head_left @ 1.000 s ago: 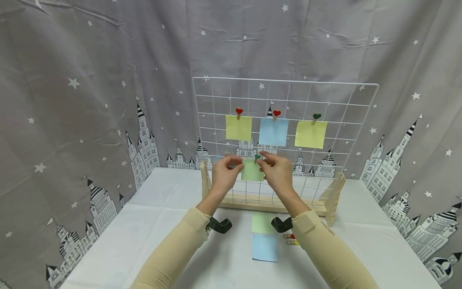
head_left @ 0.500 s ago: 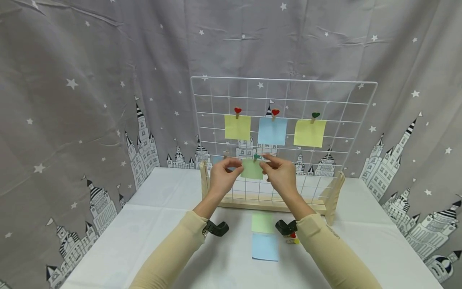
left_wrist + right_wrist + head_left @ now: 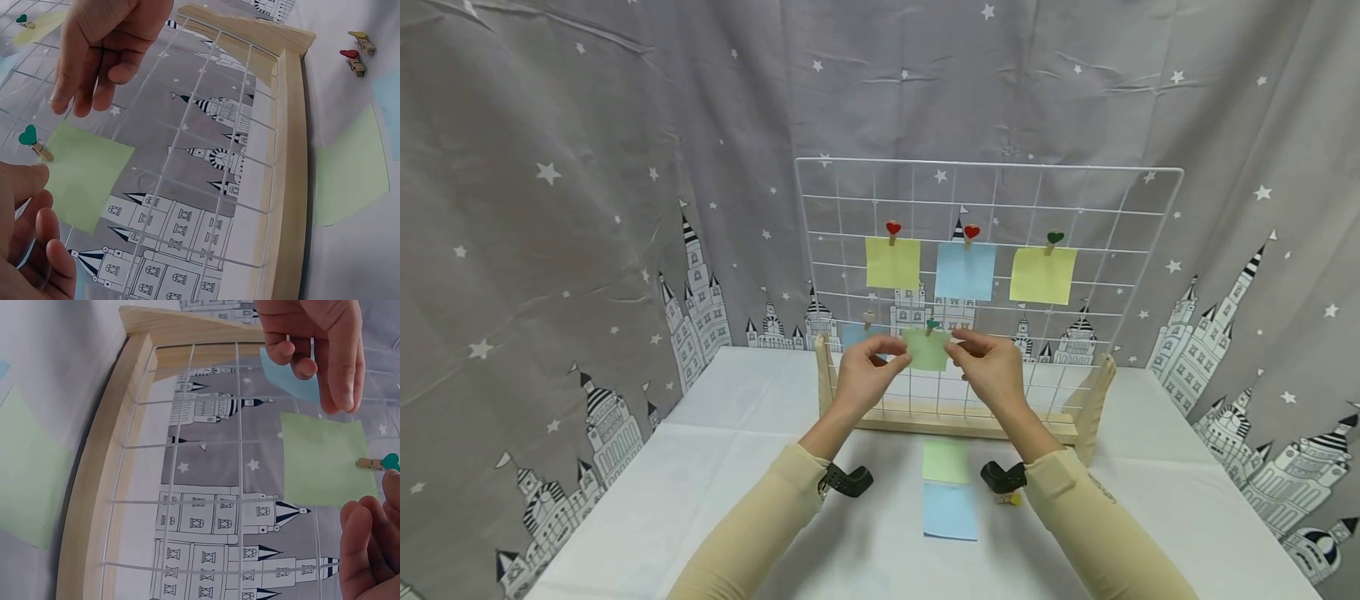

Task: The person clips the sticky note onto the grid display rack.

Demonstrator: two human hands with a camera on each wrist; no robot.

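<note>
Curtain (image 3: 625, 167), gray and printed with stars and castles, occupies the far left and continues behind the whole scene. Before it is a white-covered table (image 3: 737, 483). To the right, a wire grid (image 3: 985, 164) stands upright in a wooden stand (image 3: 925, 422). At the grid's lower left, a blue note (image 3: 853, 334) under a pale clip (image 3: 869, 317) is partly hidden by the left hand (image 3: 868, 375). This hand's fingers are loosely bent and pinch nothing, their tips just beside the light-green note (image 3: 925, 350); contact cannot be made out. Higher up, a yellow note (image 3: 892, 263) hangs from a red-heart clip (image 3: 892, 228). The light-green note hangs in the grid's lower row, between the two hands, a green-heart clip (image 3: 932, 325) at its upper edge. Below, on the table, lie a green sheet (image 3: 946, 462) and, nearer the viewer, a blue sheet (image 3: 950, 511). Above and slightly right hangs an upper blue note (image 3: 965, 272). The right hand (image 3: 996, 371), fingers likewise relaxed, pinches nothing beside the light-green note's right edge. Two loose clips (image 3: 354, 61), one red, one yellow, lie on the table. Rightmost, a second yellow note (image 3: 1042, 277) hangs from a dark-green-heart clip (image 3: 1055, 238).
</note>
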